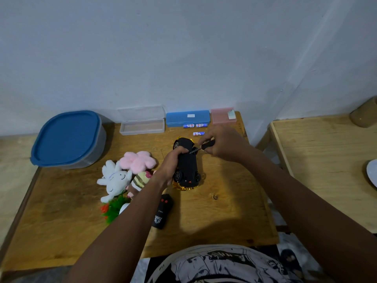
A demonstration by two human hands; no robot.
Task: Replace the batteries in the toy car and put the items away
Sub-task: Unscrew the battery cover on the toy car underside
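Observation:
The toy car (188, 166) lies upside down mid-table, black underside up, gold body beneath. My left hand (171, 164) grips its left side, fingers curled over the chassis. My right hand (222, 142) holds a black-handled screwdriver (206, 145), whose tip touches the underside near the far wheels. Three blue batteries lie behind the car: two (195, 125) side by side against the blue case (187, 117), one (199, 133) closer to my right hand. The black remote control (163, 211) lies near the table's front, beside my left forearm.
An open clear case (142, 127) and a pink case (223, 116) stand along the wall. A blue-lidded tub (67, 137) sits far left. Plush toys (126, 174) lie left of the car. A second wooden table (326, 152) stands to the right.

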